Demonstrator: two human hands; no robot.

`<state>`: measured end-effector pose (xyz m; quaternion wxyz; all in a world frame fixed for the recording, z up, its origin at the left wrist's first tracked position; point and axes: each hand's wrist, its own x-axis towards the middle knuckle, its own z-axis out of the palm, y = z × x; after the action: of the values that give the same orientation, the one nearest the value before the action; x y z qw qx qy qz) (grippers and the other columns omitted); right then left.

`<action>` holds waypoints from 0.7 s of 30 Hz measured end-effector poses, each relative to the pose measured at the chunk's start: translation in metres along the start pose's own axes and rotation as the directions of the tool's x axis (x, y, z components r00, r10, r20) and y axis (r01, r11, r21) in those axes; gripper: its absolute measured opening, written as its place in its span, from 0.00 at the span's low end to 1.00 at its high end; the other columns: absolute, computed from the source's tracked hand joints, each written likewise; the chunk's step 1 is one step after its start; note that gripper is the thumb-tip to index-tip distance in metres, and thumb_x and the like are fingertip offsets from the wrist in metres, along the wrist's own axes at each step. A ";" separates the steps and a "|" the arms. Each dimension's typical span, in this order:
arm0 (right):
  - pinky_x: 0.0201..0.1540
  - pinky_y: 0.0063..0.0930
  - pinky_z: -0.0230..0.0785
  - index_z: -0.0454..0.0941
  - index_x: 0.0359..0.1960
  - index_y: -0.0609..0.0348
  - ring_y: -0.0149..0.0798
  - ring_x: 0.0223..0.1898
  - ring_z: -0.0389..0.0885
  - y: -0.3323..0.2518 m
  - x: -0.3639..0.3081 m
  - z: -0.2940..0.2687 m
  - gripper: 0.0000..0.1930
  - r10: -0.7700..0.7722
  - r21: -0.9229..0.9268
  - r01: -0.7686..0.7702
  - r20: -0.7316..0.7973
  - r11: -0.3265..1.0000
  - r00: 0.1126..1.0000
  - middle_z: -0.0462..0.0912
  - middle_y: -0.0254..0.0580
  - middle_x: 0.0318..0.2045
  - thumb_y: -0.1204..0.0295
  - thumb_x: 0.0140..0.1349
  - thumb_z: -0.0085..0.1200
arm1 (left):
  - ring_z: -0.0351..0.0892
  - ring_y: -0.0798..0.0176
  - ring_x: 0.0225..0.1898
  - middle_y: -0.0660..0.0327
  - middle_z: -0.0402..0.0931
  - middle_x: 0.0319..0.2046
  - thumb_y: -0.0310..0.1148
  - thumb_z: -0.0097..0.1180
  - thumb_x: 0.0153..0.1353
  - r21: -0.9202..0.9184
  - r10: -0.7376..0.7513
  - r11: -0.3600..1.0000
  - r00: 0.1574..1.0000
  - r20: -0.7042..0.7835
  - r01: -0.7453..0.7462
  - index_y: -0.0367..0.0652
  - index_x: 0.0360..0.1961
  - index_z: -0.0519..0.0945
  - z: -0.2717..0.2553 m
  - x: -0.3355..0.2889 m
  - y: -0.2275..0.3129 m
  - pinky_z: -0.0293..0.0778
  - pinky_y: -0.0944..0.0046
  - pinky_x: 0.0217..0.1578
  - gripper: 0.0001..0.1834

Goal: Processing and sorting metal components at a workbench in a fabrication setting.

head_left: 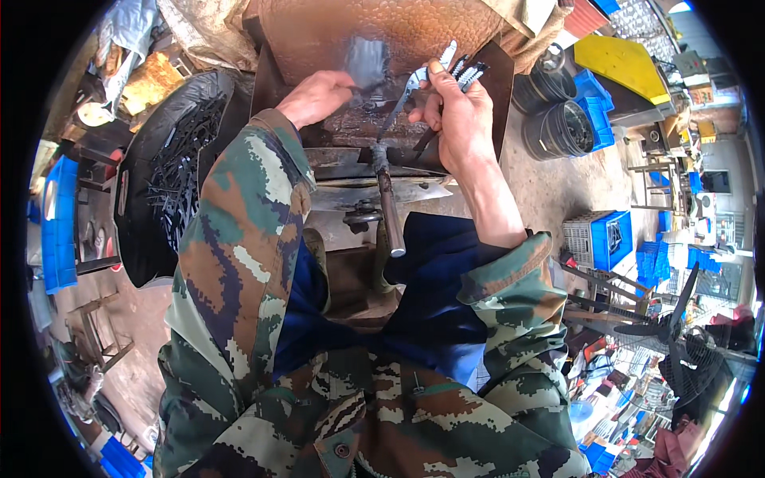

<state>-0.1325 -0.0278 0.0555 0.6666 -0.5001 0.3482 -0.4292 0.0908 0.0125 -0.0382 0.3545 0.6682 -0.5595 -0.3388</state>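
At the front of a dark metal hood, my left hand (pixel 317 97) is closed, its fingers curled and thumb mostly hidden. A grey blur (pixel 368 62) lies beside its fingertips; I cannot make out what it is. My right hand (pixel 464 115) is closed round several flat metal blades (pixel 472 74), some with toothed edges, fanned out past the fingers. One long curved blade (pixel 405 94) is pinched under the thumb, its narrow end pointing down toward a round metal bar (pixel 386 203). That bar sticks out from the hood's front edge toward me.
Left of me, a black-lined bin (pixel 171 171) holds many dark metal strips. Dark buckets (pixel 559 129) and a yellow panel (pixel 620 70) stand at the right. Farther right are crates (pixel 591 239) and a caged fan (pixel 669 334). A brown textured sheet (pixel 319 32) backs the work spot.
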 end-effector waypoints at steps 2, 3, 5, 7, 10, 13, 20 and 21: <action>0.20 0.27 0.74 0.73 0.31 0.63 0.26 0.12 0.66 -0.004 0.002 -0.010 0.10 0.023 -0.031 -0.023 -0.001 0.999 1.000 0.73 0.36 0.20 0.69 0.68 0.52 | 0.78 0.59 0.37 0.53 0.82 0.34 0.31 0.51 0.60 -0.002 0.023 1.000 0.995 0.102 -0.023 0.35 0.43 0.80 0.004 0.000 0.013 0.71 0.61 0.43 0.13; 0.20 0.27 0.74 0.73 0.31 0.63 0.26 0.12 0.66 -0.004 0.002 -0.009 0.10 0.028 -0.026 -0.028 0.005 0.999 1.000 0.73 0.36 0.20 0.69 0.68 0.52 | 0.78 0.59 0.37 0.53 0.82 0.34 0.31 0.51 0.60 0.002 0.015 1.000 0.995 0.099 -0.015 0.35 0.43 0.80 0.002 -0.002 0.009 0.71 0.61 0.43 0.13; 0.23 0.28 0.73 0.73 0.34 0.66 0.30 0.15 0.68 -0.007 0.002 -0.008 0.09 0.034 0.032 -0.034 0.001 0.999 0.999 0.74 0.39 0.26 0.71 0.69 0.50 | 0.78 0.59 0.38 0.53 0.82 0.35 0.29 0.52 0.60 0.005 0.055 0.998 0.991 0.126 -0.056 0.35 0.44 0.80 -0.002 -0.003 0.005 0.71 0.61 0.44 0.13; 0.26 0.31 0.77 0.73 0.36 0.66 0.33 0.17 0.74 -0.009 0.003 -0.012 0.08 0.034 0.064 -0.035 0.018 0.997 0.999 0.75 0.41 0.27 0.71 0.69 0.49 | 0.78 0.58 0.39 0.53 0.81 0.36 0.28 0.52 0.59 -0.010 0.043 0.999 0.994 0.105 -0.042 0.35 0.44 0.81 -0.003 -0.003 0.005 0.71 0.61 0.45 0.13; 0.30 0.35 0.80 0.73 0.39 0.62 0.36 0.21 0.81 -0.012 0.003 -0.012 0.08 0.049 0.061 -0.046 -0.056 0.997 0.997 0.77 0.40 0.28 0.69 0.69 0.50 | 0.76 0.63 0.39 0.58 0.77 0.34 0.24 0.52 0.58 -0.014 0.123 0.992 0.989 0.079 -0.122 0.33 0.44 0.80 -0.003 -0.003 0.000 0.70 0.64 0.43 0.13; 0.32 0.36 0.81 0.72 0.41 0.62 0.39 0.25 0.83 -0.011 0.006 -0.014 0.08 0.062 0.113 -0.055 -0.054 0.992 0.997 0.77 0.42 0.30 0.69 0.69 0.49 | 0.76 0.65 0.38 0.62 0.75 0.31 0.21 0.51 0.57 0.053 0.223 0.973 0.973 0.063 -0.227 0.31 0.42 0.80 -0.003 -0.006 0.004 0.71 0.65 0.42 0.13; 0.45 0.48 0.82 0.69 0.40 0.66 0.55 0.42 0.83 -0.012 0.009 -0.027 0.10 0.107 0.233 -0.087 -0.073 0.969 0.992 0.76 0.50 0.35 0.69 0.72 0.44 | 0.79 0.49 0.42 0.50 0.78 0.38 0.24 0.53 0.57 0.471 0.315 0.831 0.948 0.041 -0.296 0.34 0.42 0.82 -0.004 -0.016 0.029 0.73 0.57 0.46 0.12; 0.45 0.48 0.82 0.69 0.40 0.66 0.55 0.42 0.83 -0.012 0.012 -0.032 0.10 0.108 0.236 -0.088 -0.073 0.968 0.991 0.76 0.50 0.35 0.69 0.72 0.44 | 0.79 0.49 0.42 0.50 0.78 0.38 0.24 0.53 0.57 0.473 0.313 0.830 0.949 0.042 -0.295 0.34 0.42 0.82 -0.005 -0.016 0.031 0.73 0.57 0.46 0.12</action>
<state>-0.1594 -0.0518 0.0585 0.7255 -0.3822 0.3481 -0.4543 0.0770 0.0252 -0.0083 0.2402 0.6430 -0.7174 -0.1187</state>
